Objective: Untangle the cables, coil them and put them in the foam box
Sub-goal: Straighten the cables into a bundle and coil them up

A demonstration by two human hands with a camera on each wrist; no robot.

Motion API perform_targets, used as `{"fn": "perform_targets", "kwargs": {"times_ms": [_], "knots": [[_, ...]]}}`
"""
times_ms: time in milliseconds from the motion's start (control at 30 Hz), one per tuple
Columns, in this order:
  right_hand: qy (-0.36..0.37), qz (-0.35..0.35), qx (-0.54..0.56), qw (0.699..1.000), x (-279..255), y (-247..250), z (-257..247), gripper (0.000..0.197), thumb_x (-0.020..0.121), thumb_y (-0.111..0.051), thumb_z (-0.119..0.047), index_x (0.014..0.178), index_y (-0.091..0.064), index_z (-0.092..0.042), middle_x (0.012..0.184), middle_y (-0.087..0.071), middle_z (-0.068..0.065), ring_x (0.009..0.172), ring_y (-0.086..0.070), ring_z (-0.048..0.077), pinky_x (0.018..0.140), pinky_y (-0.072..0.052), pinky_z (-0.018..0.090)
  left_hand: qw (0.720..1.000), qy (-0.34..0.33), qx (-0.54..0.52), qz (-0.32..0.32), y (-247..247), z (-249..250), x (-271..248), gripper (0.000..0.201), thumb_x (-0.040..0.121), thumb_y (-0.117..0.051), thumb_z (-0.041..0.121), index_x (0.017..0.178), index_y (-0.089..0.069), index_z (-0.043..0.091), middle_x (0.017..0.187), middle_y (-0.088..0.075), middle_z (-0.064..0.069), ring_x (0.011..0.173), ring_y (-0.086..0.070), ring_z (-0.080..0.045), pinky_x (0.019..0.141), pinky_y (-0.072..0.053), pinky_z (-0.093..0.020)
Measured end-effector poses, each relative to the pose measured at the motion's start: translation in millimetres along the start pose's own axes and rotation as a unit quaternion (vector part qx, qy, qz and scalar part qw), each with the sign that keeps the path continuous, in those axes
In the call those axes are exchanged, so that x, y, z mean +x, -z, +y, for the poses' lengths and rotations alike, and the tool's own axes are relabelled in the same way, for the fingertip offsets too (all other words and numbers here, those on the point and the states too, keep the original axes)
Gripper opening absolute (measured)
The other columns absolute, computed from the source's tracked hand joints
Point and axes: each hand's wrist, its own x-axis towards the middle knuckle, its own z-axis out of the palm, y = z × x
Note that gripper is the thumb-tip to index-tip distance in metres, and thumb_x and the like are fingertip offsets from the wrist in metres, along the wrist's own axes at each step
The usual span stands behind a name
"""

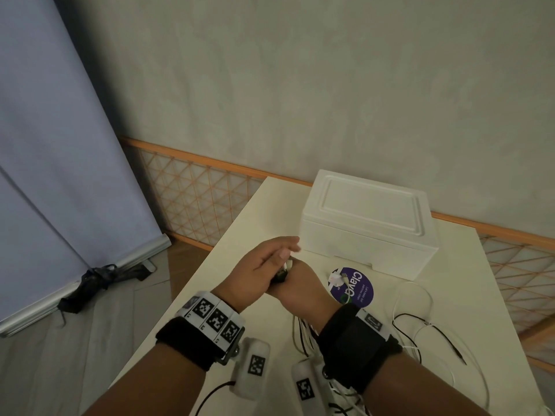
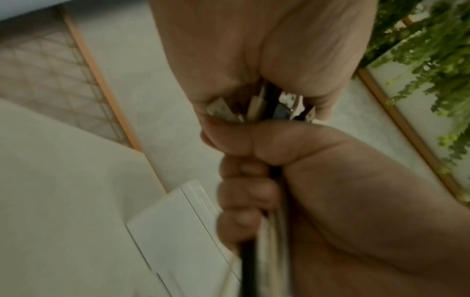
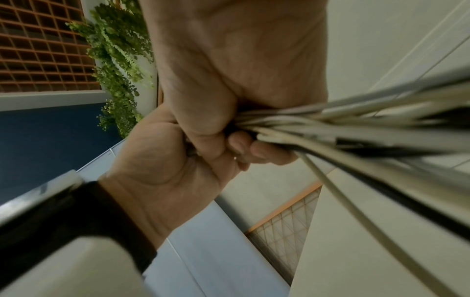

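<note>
The closed foam box (image 1: 369,220) sits at your one o'clock on the table (image 1: 270,205). Your right hand (image 1: 303,291) clenches the cable bundle (image 1: 303,334), trailing toward six o'clock; your left hand (image 1: 264,265) pinches its connector ends (image 1: 285,267) just above.

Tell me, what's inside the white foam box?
Nobody can see inside. The foam box has its lid on, hiding the inside. The cables that show are outside, on the table.

Each bare arm wears a wide black band (image 1: 192,340) at the wrist. White blocks with black square patterns (image 1: 214,318) sit on the bands. A small white camera box (image 1: 253,366) hangs under each wrist.
</note>
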Motion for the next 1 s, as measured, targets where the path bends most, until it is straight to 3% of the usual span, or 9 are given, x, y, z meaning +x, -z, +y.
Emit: {"fn": "perform_targets", "kwargs": {"times_ms": [100,233,367,500,600,667,800,933,1000], "knots": [[-0.009,0.021,0.036,0.999,2.0,6.4,2.8,0.010,0.083,-0.065,-0.017,0.074,-0.061,-0.017,0.069,-0.063,-0.003,0.063,-0.057,0.007,0.061,-0.046,0.029,0.998,0.035,-0.038,0.029,13.1,-13.5,-2.5,0.062,0.070,-0.069,0.053,0.126,-0.049,0.032,0.131,-0.053,0.008,0.125,-0.047,-0.006,0.104,-0.038,-0.025],[-0.051,0.083,0.136,0.986,7.0,13.5,9.6,0.004,0.081,-0.073,-0.022,0.080,-0.069,-0.022,0.069,-0.067,-0.010,0.061,-0.059,-0.004,0.063,-0.046,0.019,0.964,0.118,-0.220,0.092,-0.2,-34.8,-13.2,0.062,0.053,-0.075,0.017,0.107,-0.046,0.016,0.108,-0.056,-0.007,0.106,-0.052,-0.027,0.090,-0.045,-0.036],[-0.060,0.056,0.160,0.984,8.1,4.7,14.2,0.024,0.075,-0.077,-0.040,0.092,-0.070,-0.025,0.091,-0.073,-0.004,0.088,-0.067,0.006,0.082,-0.053,0.026,0.987,0.133,-0.082,-0.040,-26.7,-30.4,-17.0,0.058,0.071,-0.062,0.003,0.127,-0.047,0.010,0.121,-0.062,-0.004,0.116,-0.059,-0.017,0.094,-0.049,-0.032],[-0.067,0.075,0.115,0.988,15.7,-2.0,33.8,0.081,0.043,-0.072,-0.082,0.098,-0.065,-0.022,0.094,-0.071,-0.004,0.093,-0.067,0.012,0.087,-0.054,0.042,0.976,0.195,-0.094,0.005,-45.4,-26.6,-17.8,0.044,0.100,-0.040,0.014,0.134,-0.031,-0.012,0.128,-0.050,-0.019,0.123,-0.053,-0.015,0.100,-0.037,-0.022],[-0.046,0.047,0.117,0.991,12.2,4.7,26.7,0.063,0.048,-0.076,-0.074,0.094,-0.068,-0.031,0.099,-0.071,-0.002,0.098,-0.066,0.014,0.091,-0.051,0.041,0.966,0.236,-0.088,0.058,-48.6,-21.5,-8.2,0.089,0.079,-0.073,0.035,0.136,-0.029,-0.017,0.125,-0.052,-0.012,0.112,-0.055,-0.018,0.105,-0.037,-0.033],[-0.025,0.014,0.163,0.986,8.1,11.5,20.5,0.045,0.056,-0.085,-0.048,0.094,-0.069,-0.029,0.101,-0.072,0.000,0.099,-0.067,0.014,0.094,-0.050,0.040,0.969,0.234,-0.068,0.037,-48.4,-17.2,-12.3,0.065,0.085,-0.071,0.022,0.135,-0.041,-0.006,0.101,-0.057,0.004,0.093,-0.056,-0.007,0.090,-0.050,-0.029],[0.030,-0.007,0.238,0.971,2.6,30.5,15.4,0.078,0.049,-0.088,-0.028,0.118,-0.052,-0.027,0.113,-0.063,0.001,0.104,-0.063,0.014,0.094,-0.051,0.037,0.974,0.216,-0.022,0.069,-56.4,-10.9,-6.9,0.037,0.080,-0.046,0.039,0.084,-0.062,0.006,0.062,-0.053,-0.003,0.062,-0.054,-0.012,0.057,-0.044,-0.027],[0.092,-0.003,0.252,0.963,-1.5,41.2,5.1,0.073,0.065,-0.074,-0.056,0.128,-0.049,-0.031,0.127,-0.056,-0.001,0.111,-0.059,0.017,0.095,-0.049,0.028,0.977,0.184,-0.062,0.084,-52.5,-0.4,-8.9,0.007,0.077,-0.061,0.012,0.070,-0.060,0.012,0.043,-0.050,0.002,0.036,-0.043,-0.011,0.041,-0.034,-0.022],[0.093,0.014,0.203,0.975,-3.2,38.4,1.4,0.063,0.076,-0.052,-0.072,0.124,-0.056,-0.030,0.125,-0.060,-0.005,0.113,-0.057,0.008,0.097,-0.045,0.021,0.982,0.177,-0.033,0.051,-50.1,0.2,-9.8,0.025,0.073,-0.062,0.004,0.053,-0.055,0.018,0.041,-0.051,0.006,0.038,-0.045,-0.007,0.041,-0.036,-0.020]]}}
